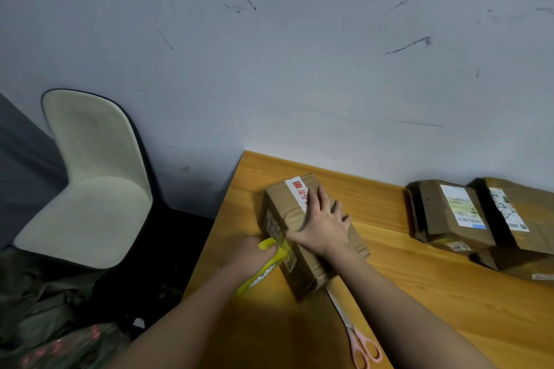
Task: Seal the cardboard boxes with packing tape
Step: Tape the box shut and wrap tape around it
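A long brown cardboard box (302, 266) with a white strip printed in red lies on the wooden table (419, 293) near its left edge. My right hand (323, 225) lies on top of the box with fingers spread, pressing it down. My left hand (248, 255) grips a yellow tape dispenser (266, 266) held against the box's left side; its serrated edge shows below my hand. The tape itself is hard to make out.
Pink-handled scissors (356, 338) lie on the table by the box's near end. Three more cardboard boxes (449, 216) with shipping labels sit at the right by the wall. A pale chair (90, 180) stands left of the table, bags on the floor below.
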Tool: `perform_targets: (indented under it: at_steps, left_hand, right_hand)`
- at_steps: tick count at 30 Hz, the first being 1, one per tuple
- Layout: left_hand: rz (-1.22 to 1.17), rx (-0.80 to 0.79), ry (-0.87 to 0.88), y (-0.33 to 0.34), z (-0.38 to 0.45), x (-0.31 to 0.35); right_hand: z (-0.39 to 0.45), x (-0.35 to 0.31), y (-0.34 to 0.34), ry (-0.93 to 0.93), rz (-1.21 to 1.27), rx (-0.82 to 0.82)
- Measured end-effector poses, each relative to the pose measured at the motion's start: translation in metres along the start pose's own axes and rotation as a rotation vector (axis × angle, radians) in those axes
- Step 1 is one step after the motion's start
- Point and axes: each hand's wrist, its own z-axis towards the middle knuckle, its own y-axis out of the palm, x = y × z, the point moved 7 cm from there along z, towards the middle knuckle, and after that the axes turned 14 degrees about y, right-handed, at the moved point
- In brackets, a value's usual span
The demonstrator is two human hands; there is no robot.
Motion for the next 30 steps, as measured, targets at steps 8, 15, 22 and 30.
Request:
perform_targets:
  at_steps: [8, 15, 22, 30]
  left_hand:
    - [0.577, 0.079, 0.098, -0.109, -0.022, 0.083]
    - [0.233, -0.110, 0.197, -0.107, -0.009, 0.103]
    - [-0.077, -0.077, 0.325, -0.084, 0.011, 0.113]
    - [-0.258, -0.110, 0.395, -0.063, 0.018, 0.126]
  right_hand:
    - [0.025, 0.004, 0.007, 0.046, 0.800, -0.259]
    - [0.031, 0.024, 0.050, 0.050, 1.116, -0.704]
    - [0.048, 0.059, 0.047, 0.088, 0.980, -0.592]
    - [0.070, 0.060, 0.026, 0.109, 0.707, -0.176]
